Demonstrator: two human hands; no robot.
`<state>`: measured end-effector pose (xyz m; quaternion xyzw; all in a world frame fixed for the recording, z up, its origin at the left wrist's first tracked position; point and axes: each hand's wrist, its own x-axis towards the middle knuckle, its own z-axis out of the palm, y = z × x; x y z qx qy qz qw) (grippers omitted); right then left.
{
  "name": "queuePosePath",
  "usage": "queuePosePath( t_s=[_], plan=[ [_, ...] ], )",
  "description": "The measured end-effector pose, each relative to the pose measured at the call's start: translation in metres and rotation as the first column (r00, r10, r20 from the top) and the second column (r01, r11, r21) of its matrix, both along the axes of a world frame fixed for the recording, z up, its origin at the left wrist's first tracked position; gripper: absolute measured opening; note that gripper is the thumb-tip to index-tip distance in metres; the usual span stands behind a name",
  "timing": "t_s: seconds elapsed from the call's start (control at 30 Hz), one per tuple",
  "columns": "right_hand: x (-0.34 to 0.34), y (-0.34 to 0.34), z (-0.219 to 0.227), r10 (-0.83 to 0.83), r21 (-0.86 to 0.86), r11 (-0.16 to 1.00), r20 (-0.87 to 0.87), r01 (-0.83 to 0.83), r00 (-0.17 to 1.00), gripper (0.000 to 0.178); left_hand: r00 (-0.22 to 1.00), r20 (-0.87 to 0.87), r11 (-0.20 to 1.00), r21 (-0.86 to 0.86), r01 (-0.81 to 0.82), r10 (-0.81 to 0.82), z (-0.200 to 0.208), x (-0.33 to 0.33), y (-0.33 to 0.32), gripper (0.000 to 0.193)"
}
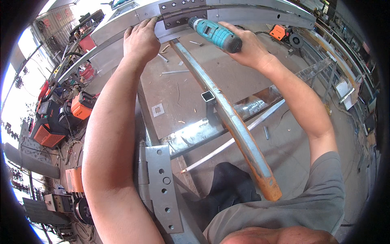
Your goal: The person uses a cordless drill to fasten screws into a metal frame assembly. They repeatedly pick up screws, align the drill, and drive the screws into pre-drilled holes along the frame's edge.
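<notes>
My right hand (pixel 252 49) is wrapped round a teal cordless drill (pixel 215 34). The drill's black chuck points left at the lower leaf of a dark steel hinge (pixel 172 22), which has rows of screws or holes and is set on a grey metal panel (pixel 122 48). Whether the bit touches the hinge cannot be made out. Against the same panel, left of the hinge, lies my left hand (pixel 141 40), fingers stretched toward its upper part and gripping no tool. Closer to me, another hinge leaf (pixel 164 191) with a line of holes sits beside my left forearm.
A rusty-edged steel bar (pixel 227 105) runs from the panel toward me, with a square tube (pixel 208 96) upright beside it. A shiny metal beam (pixel 191 134) crosses below. Orange machines (pixel 82 105) and cables lie at left; an orange tool (pixel 278 32) rests at far right.
</notes>
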<state>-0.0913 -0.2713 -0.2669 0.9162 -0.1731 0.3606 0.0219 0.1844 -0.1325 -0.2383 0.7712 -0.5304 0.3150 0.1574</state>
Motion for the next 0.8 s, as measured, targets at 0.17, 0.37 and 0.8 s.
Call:
queuePosePath(
  t_s=[0.17, 0.37, 0.8],
  plan=[
    [0.0027, -0.0055, -0.0030, 0.079, -0.125, 0.990, 0.083, -0.068, 0.993, 0.059, 1.000, 0.001, 1.000, -0.023, 0.014, -0.014, -0.0012, 0.0005, -0.0007, 0.061],
    [0.0018, -0.0050, -0.0034, 0.081, -0.137, 0.988, 0.089, -0.068, 0.993, 0.057, 1.000, 0.000, 0.999, -0.044, 0.029, -0.029, -0.0036, 0.0021, -0.0012, 0.060],
    [-0.0008, -0.0026, 0.0021, 0.046, -0.057, 0.997, 0.012, -0.045, 0.999, 0.024, 0.999, 0.036, 0.997, -0.073, 0.027, -0.024, -0.0076, 0.0053, -0.0025, 0.059]
  ],
)
